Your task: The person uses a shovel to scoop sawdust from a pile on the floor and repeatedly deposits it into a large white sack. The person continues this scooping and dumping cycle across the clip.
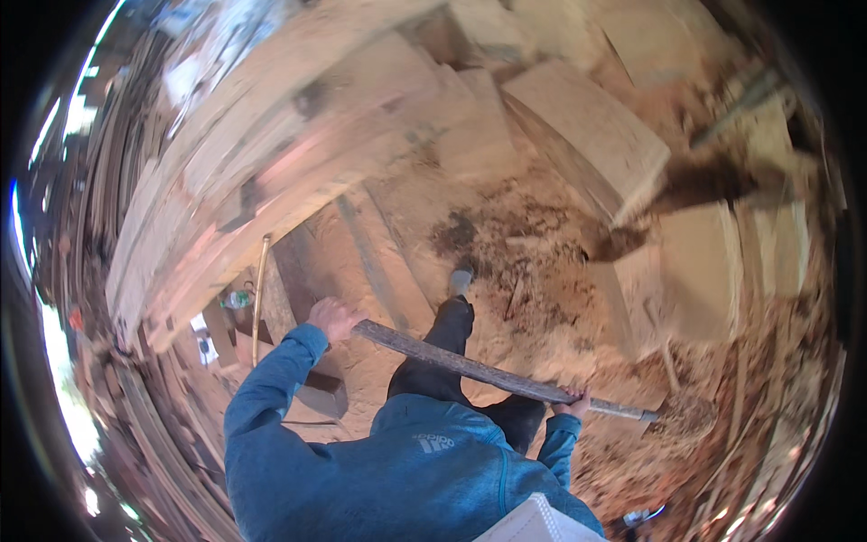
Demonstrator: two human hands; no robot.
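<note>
A long-handled shovel lies slantwise across the front of my body. My left hand is closed round the top end of its wooden handle. Further down, near the metal socket, my right hand grips the same handle. Out to the right, the blade is mostly hidden under a brown heap of sawdust and chips; motion blur softens its outline. Both my arms are in blue sleeves.
Long timber beams run across the upper left. Cut wooden blocks stand at the back and right. Sawdust and dark chips cover the ground around my foot. A thin stick leans beside a green bottle at left.
</note>
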